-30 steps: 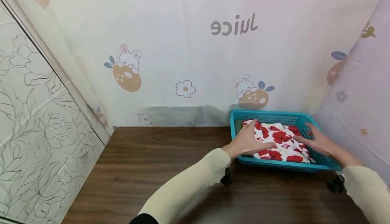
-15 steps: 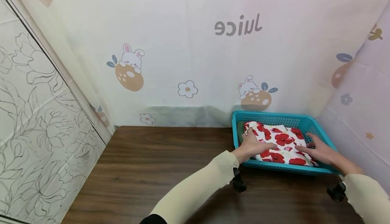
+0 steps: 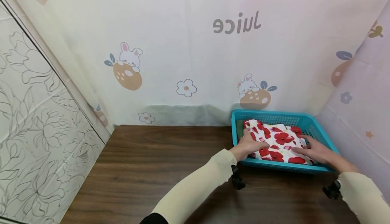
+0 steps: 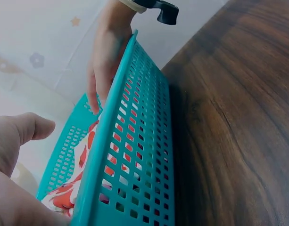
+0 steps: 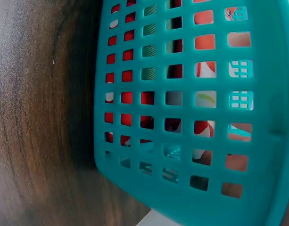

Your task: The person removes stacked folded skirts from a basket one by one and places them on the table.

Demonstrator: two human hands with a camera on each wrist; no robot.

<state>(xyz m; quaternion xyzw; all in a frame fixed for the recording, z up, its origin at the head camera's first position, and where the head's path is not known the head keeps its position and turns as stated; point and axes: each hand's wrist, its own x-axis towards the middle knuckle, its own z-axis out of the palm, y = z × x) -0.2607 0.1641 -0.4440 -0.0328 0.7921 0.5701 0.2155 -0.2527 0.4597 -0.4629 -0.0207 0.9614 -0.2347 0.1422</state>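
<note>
"How about the left grip [image 3: 248, 145]?"

"Spread, thumb straight and clear of the fingers. Reaches down inside the basket [image 3: 274, 165], at its left end, over the edge of the flowered cloth [image 3: 281, 138]. Hidden at the fingertips, so impossible to tell how firmly pressed."

"And the right grip [image 3: 317, 150]?"

"Spread too, with fingers pointing down inside the basket at its right end and thumb over the cloth."

"The cloth itself?"

"Lies flat in the basket, between both grips, white with red flowers. Shows through the basket's holes in both wrist views."

"Anything else in there?"

"Something dark green [image 3: 240, 129], along the basket's left wall, partly covered by the cloth."

"Around the basket, then?"

"Beneath it, a dark wood-grain desk [image 3: 152, 156]. In front of it, pale sleeves [image 3: 195, 183] and black mounts [image 3: 237, 180]."

"Behind it?"

"A pale curtain [image 3: 182, 31] with printed rabbits and a mirrored 'Juice'. Well to the basket's left, a white panel [image 3: 33, 149] with line-drawn flowers."
</note>
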